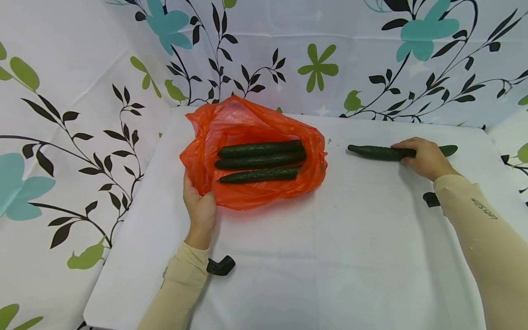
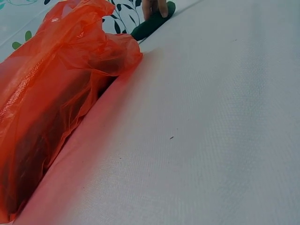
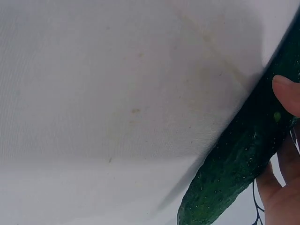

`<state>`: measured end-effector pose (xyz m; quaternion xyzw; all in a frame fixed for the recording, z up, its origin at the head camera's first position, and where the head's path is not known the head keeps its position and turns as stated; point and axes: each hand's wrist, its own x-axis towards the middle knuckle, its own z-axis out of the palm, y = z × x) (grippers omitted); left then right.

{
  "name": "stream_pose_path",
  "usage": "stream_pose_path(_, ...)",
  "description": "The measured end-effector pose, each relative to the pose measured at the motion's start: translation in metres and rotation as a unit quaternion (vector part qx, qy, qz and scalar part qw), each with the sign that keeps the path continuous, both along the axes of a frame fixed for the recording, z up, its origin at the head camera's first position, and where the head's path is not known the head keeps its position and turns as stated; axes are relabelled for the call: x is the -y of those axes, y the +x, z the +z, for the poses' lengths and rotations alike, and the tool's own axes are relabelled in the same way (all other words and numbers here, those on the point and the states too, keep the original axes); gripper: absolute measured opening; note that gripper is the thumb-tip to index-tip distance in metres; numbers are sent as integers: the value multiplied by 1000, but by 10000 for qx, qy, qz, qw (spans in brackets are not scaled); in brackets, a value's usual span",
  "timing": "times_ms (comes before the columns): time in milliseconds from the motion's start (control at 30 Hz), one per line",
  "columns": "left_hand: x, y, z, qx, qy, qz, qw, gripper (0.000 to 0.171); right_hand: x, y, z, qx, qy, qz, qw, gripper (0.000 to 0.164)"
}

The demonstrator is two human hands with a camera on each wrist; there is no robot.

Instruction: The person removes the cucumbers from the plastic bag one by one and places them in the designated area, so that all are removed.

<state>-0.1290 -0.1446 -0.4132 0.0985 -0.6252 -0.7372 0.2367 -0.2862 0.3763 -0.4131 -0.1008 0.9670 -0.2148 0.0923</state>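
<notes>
An orange-red plastic bag (image 1: 255, 201) lies with its mouth spread toward the head camera. Inside it, three dark green cucumbers (image 1: 261, 161) lie side by side, their right ends against the bag's wall. My left hand (image 1: 200, 213) holds the bag's lower left edge, thumb in front and the other fingers hidden behind the plastic. Well to the right, my right hand (image 1: 426, 158) grips a single cucumber (image 1: 375, 152) around its middle, with both ends sticking out. The right wrist view shows the thumb across that cucumber's bumpy skin (image 3: 229, 173) and fingers on the far side.
A white cloth-covered table (image 1: 330, 256) carries everything. Behind it hangs a white curtain (image 1: 264, 46) with leaf, flower and bird prints, and similar cloth (image 1: 74, 114) covers the left side. Black devices (image 1: 221, 266) sit at both wrists.
</notes>
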Motion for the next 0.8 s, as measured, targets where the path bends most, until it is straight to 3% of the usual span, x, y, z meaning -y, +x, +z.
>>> stream_pose_path(133, 4, -4, -11, -127, 69, 4, 9999, 87, 2, -2, -2, 51, 117, -48, 9999, 47)
stream_pose_path(300, 5, -3, -11, -201, 151, -37, 9997, 88, 6, -2, -2, 261, 177, -144, 9994, 49)
stream_pose_path(800, 4, -3, -13, -263, 270, 14, 9993, 92, 12, -1, 2, 600, 267, -268, 9975, 79)
